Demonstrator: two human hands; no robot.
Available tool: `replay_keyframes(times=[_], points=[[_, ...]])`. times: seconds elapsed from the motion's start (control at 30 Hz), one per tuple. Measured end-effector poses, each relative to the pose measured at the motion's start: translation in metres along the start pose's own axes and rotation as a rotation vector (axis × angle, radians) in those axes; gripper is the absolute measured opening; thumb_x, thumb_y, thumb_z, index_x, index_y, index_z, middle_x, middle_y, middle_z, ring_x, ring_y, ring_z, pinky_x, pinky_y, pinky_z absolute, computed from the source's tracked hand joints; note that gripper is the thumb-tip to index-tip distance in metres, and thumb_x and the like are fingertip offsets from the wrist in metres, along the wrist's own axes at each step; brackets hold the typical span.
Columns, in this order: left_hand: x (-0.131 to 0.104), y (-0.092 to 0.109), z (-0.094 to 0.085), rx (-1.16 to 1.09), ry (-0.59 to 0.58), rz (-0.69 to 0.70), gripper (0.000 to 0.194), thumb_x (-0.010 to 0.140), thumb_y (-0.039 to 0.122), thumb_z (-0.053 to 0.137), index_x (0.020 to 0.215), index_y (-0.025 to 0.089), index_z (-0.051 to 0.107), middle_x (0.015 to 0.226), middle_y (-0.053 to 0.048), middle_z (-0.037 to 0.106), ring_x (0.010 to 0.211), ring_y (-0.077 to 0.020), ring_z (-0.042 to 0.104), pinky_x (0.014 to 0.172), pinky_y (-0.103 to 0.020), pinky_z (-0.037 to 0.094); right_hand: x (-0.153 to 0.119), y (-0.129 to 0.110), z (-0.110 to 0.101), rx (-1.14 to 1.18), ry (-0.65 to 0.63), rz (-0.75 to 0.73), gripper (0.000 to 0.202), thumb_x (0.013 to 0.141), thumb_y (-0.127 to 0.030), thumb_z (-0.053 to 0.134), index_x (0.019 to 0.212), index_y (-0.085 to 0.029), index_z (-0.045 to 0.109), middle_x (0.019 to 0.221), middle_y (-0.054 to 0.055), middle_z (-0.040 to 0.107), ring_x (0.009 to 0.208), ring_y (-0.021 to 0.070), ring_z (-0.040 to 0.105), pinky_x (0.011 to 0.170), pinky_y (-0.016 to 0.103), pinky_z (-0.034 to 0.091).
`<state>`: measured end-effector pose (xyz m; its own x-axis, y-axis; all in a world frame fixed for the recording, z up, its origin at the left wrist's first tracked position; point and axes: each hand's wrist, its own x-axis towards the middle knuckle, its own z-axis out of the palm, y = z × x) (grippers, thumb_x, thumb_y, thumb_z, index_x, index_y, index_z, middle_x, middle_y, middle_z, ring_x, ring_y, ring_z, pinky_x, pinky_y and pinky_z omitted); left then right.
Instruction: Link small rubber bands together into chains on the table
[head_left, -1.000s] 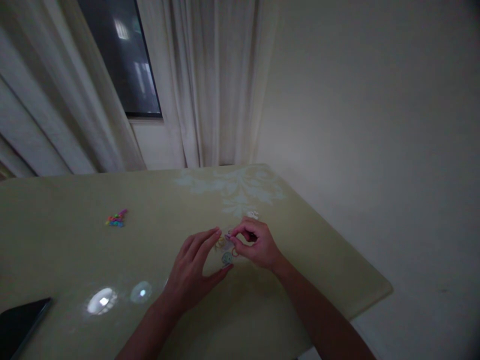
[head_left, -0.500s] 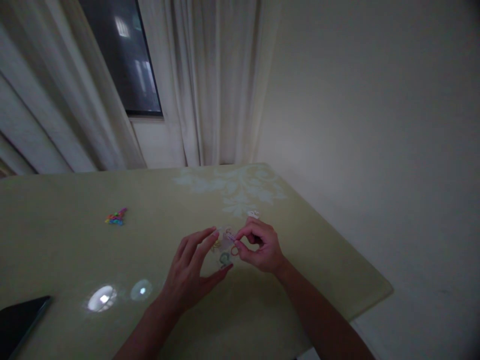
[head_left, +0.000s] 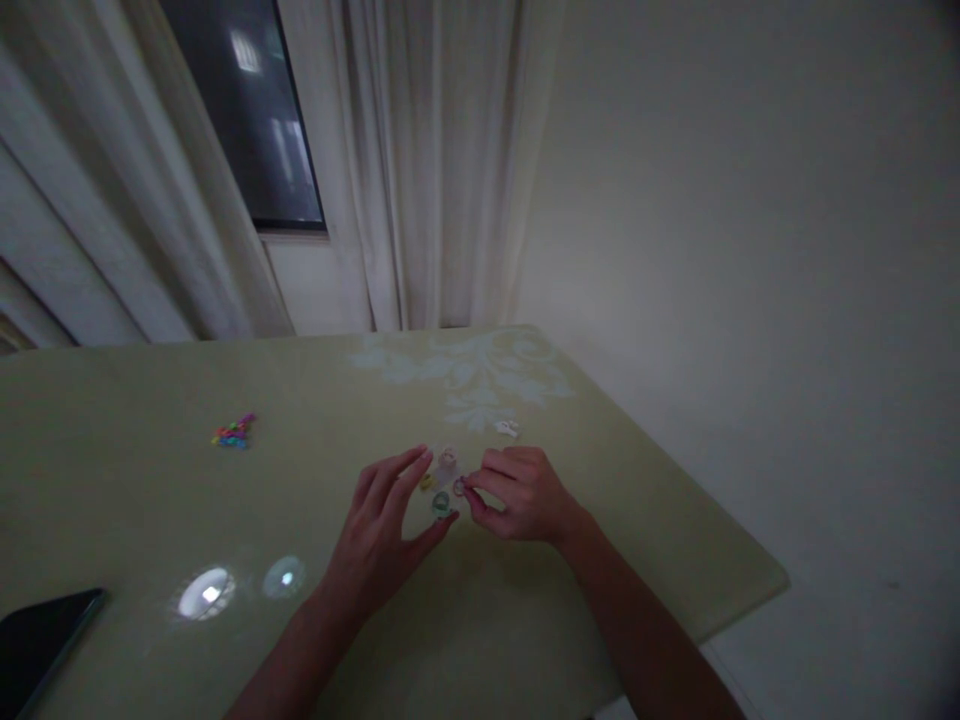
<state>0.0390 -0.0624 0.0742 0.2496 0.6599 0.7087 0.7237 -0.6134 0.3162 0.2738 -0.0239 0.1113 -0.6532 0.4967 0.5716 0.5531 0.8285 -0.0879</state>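
A small clear container stands on the table in front of me, with little bands grouped apart from one another in it. Green bands lie at its near side, yellow bands at the left and pale pink bands at the far side. My left hand curves around the container, fingertips at its far left edge and thumb at the near edge. At its right side, my right hand pinches a small purplish-red band between thumb and index finger.
A small pile of multicoloured pieces lies to the left on the glossy table. Small white pieces rest beyond my right hand. A dark flat device is at the near left. The wall borders the table's right side.
My right hand has lowered slightly and moved left, bringing the pinched band to the container's right side. The left hand and container have shifted a little left.
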Motion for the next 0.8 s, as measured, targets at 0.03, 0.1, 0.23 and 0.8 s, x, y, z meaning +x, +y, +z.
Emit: replay_keyframes(times=[0.03, 0.1, 0.23, 0.8], points=[[-0.001, -0.002, 0.002, -0.024, -0.028, -0.055, 0.072, 0.089, 0.034, 0.077, 0.151, 0.028, 0.04, 0.137, -0.014, 0.064, 0.122, -0.0321, 0.061, 0.103, -0.05, 0.053, 0.0, 0.001, 0.001, 0.007, 0.007, 0.004, 0.021, 0.096, -0.029, 0.057, 0.087, -0.022, 0.075, 0.073, 0.003, 0.064, 0.062, 0.0149, 0.054, 0.059, 0.029, 0.038], [-0.003, -0.007, 0.007, -0.089, -0.095, -0.19, 0.071, 0.086, 0.041, 0.079, 0.147, 0.026, 0.045, 0.132, -0.013, 0.066, 0.114, -0.0311, 0.066, 0.096, -0.049, 0.058, 0.0, 0.003, 0.004, 0.066, 0.054, 0.049, 0.021, 0.095, -0.029, 0.057, 0.086, -0.021, 0.074, 0.072, 0.003, 0.063, 0.062, 0.0144, 0.054, 0.06, 0.028, 0.039], [-0.005, -0.017, 0.014, -0.238, -0.226, -0.422, 0.063, 0.086, 0.047, 0.075, 0.139, 0.023, 0.052, 0.125, -0.012, 0.072, 0.102, -0.0276, 0.072, 0.084, -0.043, 0.062, 0.002, 0.011, 0.014, 0.192, 0.114, 0.243, 0.017, 0.096, -0.025, 0.056, 0.089, -0.019, 0.07, 0.077, 0.002, 0.062, 0.065, 0.0133, 0.055, 0.063, 0.026, 0.042], [-0.014, -0.04, 0.029, -0.444, -0.417, -0.487, 0.072, 0.077, 0.032, 0.077, 0.143, 0.019, 0.052, 0.145, -0.017, 0.061, 0.133, -0.0322, 0.059, 0.116, -0.053, 0.043, -0.03, 0.088, 0.066, -0.029, -0.144, 0.671, 0.056, 0.087, -0.039, 0.078, 0.136, -0.019, 0.063, 0.138, 0.015, 0.06, 0.129, 0.03, 0.052, 0.111, 0.043, 0.04]])
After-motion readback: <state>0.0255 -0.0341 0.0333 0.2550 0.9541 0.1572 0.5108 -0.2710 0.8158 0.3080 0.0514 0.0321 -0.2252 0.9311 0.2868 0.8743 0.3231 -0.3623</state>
